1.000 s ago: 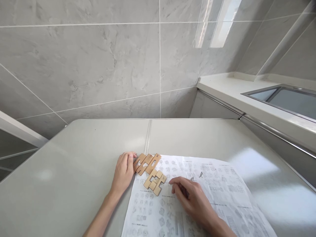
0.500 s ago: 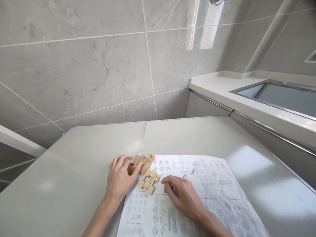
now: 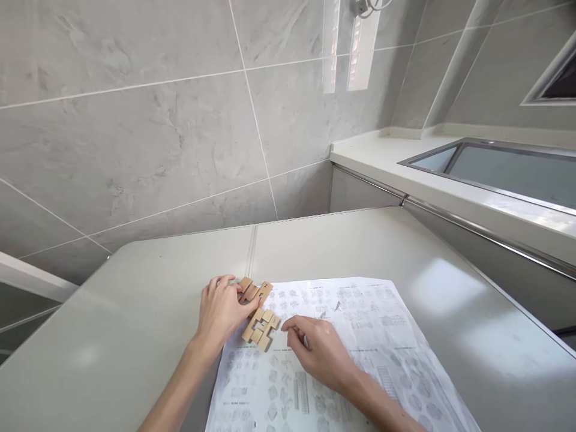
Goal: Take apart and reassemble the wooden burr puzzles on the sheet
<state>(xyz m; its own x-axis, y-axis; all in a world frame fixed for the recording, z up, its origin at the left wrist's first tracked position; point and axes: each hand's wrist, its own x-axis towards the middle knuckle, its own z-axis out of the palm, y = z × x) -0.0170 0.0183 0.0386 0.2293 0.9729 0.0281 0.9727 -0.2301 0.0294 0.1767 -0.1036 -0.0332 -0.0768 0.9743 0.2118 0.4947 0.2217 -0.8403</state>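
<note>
My left hand [image 3: 222,307] rests at the left edge of the paper, its thumb and fingers closed round a group of wooden puzzle pieces [image 3: 264,291], one marked "2". The thumb lies across their near part and covers some of them. Just nearer to me, a flat, notched cluster of wooden pieces [image 3: 261,330] with a small gap in its middle lies on the printed paper [image 3: 360,336]. To the right of this cluster, my right hand [image 3: 320,351] rests on the sheet with fingers curled in. It is apart from the wood, and nothing shows in it.
The paper, covered in small printed diagrams, lies on a pale glossy table [image 3: 112,336] with a seam [image 3: 251,252]. A tiled wall [image 3: 135,138] stands behind. A white counter [image 3: 364,153] with a sink [image 3: 499,171] runs along the right.
My left thumb has slid over the near part of the upper pieces, which now sit tilted closer to the lower cluster. The right hand stays curled beside it. The camera view has shifted slightly.
</note>
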